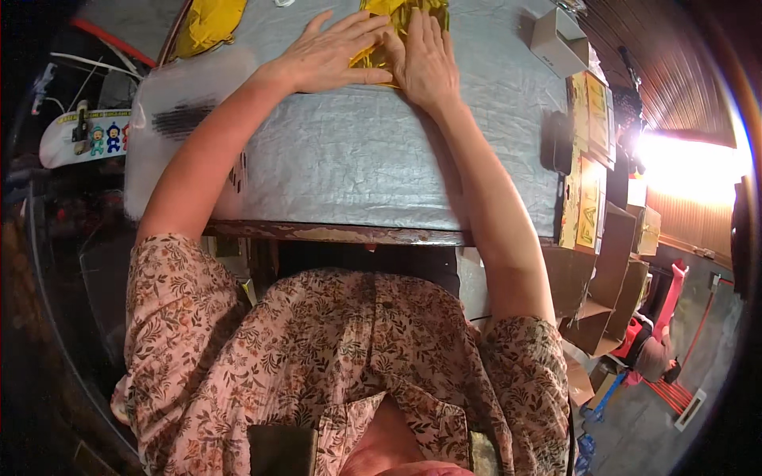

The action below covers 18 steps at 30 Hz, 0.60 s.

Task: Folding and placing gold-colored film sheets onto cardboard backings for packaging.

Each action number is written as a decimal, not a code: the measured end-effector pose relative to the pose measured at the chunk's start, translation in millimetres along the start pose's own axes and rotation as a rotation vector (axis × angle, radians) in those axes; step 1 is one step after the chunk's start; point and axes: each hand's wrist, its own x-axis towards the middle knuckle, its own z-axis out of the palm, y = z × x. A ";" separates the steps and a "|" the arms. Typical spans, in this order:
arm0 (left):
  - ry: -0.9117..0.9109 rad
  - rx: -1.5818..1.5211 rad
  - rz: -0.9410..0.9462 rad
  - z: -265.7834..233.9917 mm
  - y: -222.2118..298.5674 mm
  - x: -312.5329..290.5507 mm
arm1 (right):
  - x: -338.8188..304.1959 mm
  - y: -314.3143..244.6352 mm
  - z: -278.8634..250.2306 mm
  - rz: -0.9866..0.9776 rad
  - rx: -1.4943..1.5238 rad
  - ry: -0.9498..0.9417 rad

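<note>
A shiny gold foil piece lies on the table at the far middle, partly covered by both my hands. My left hand rests flat at its left side, fingers stretched toward the right and thumb apart. My right hand lies flat on the foil with its fingers pointing away from me, its thumb close to the left fingertips. Neither hand grips anything. The foil's far end runs out of view at the top edge, so its full shape is hidden.
A grey sheet covers the table. Another gold foil piece lies far left, above a translucent plastic sheet. A small white open box and yellow boxes line the right edge; cardboard boxes stand beyond. A bright lamp glows right.
</note>
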 end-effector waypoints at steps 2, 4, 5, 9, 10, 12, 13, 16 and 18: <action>0.042 -0.015 0.005 8.7 -6.4 -3.3 | 1.8 -4.6 0.6 0.011 -0.009 -0.020; 0.089 -0.031 0.020 6.6 -13.9 1.7 | 2.4 -4.7 1.5 0.025 -0.027 -0.034; 0.033 -0.215 -0.027 -0.5 -19.0 8.4 | 0.9 -4.0 3.1 0.026 -0.087 -0.055; -0.006 -0.646 -0.094 -22.8 -52.1 42.5 | 2.8 -11.1 3.9 0.042 -0.154 -0.111; 0.167 -0.473 0.026 -40.6 -33.9 58.3 | -0.8 -6.1 1.1 0.050 -0.160 -0.116; 0.158 -0.571 0.104 -31.3 -36.7 84.9 | 0.9 -9.9 -1.1 0.060 -0.158 -0.138; 0.147 -0.673 0.193 -23.5 -43.0 97.0 | 0.9 -11.9 1.7 0.051 -0.150 -0.139; -0.007 -0.840 0.204 0.7 -45.7 121.8 | 1.5 -9.1 7.0 0.023 -0.188 -0.071; -0.019 -0.840 0.207 1.7 -46.7 124.7 | 0.5 -8.1 7.3 0.025 -0.178 -0.068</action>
